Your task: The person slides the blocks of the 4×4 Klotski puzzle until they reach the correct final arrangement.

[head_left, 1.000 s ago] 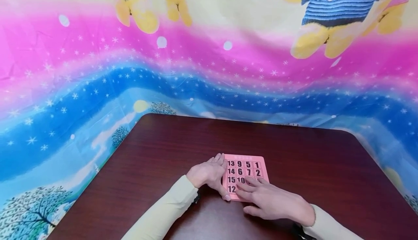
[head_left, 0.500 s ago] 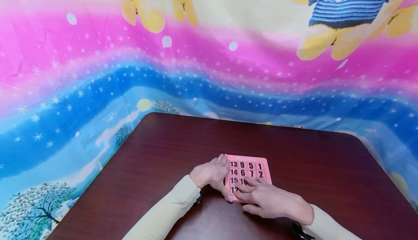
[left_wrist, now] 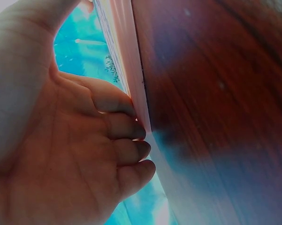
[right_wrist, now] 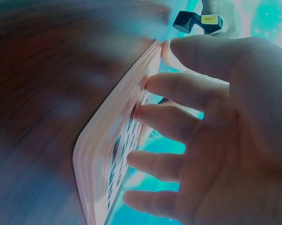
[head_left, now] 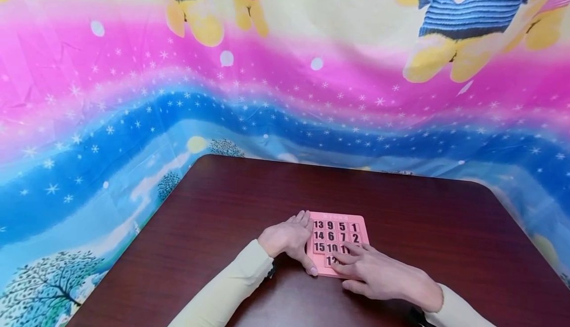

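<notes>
A pink sliding number puzzle [head_left: 361, 220] lies flat on the table. My left hand [head_left: 288, 238] rests along its left side, fingers extended, with the thumb at the near-left corner; the left wrist view shows the fingertips against the puzzle's side edge [left_wrist: 140, 89]. My right hand [head_left: 385, 270] lies over the near-right part, its fingers spread. Its fingertips touch the tiles around the 12 tile [head_left: 329, 260], which sits in the bottom row's second column. Left of that tile is a bare pink slot. The right hand hides the tiles at the lower right.
The dark brown wooden table [head_left: 249, 188] extends around the puzzle on all sides. Behind it hangs a colourful cloth backdrop [head_left: 276, 89] with cartoon bears and snowflakes. Part of a black wrist strap [right_wrist: 197, 21] and a sleeve shows at the top of the right wrist view.
The 12 tile has slid right from the bottom-left corner, uncovering a slot there. My right hand has shifted right with it. The left hand keeps its place on the puzzle.
</notes>
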A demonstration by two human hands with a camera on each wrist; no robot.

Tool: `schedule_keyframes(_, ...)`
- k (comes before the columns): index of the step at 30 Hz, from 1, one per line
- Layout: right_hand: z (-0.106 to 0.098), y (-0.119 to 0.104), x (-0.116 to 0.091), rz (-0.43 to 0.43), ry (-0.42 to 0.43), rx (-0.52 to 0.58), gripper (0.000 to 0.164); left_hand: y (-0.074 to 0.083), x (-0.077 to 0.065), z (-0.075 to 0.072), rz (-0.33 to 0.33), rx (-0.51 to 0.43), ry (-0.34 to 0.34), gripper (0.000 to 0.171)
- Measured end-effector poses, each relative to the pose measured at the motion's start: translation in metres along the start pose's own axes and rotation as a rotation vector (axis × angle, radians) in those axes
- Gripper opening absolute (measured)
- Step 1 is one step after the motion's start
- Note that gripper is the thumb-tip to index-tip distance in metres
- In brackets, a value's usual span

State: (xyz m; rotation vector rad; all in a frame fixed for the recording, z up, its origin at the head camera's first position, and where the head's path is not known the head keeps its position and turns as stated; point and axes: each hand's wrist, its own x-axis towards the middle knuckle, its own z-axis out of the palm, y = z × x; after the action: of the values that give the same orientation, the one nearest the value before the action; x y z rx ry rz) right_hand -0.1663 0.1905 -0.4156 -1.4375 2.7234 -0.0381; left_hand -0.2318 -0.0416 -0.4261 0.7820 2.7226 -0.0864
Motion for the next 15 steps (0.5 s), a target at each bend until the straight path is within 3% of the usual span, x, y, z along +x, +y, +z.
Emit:
schedule_keyframes(6,-0.002,0.0,-0.001,0.033,-0.001,0.021,0.041,-0.001,-0.001,0.0,0.002,-0.019,-0.006,0.133)
schedule_keyframes(15,-0.009,0.0,0.021,0.084,-0.027,0.034,0.05,-0.001,-0.003,-0.001,0.002,-0.011,-0.007,0.133)
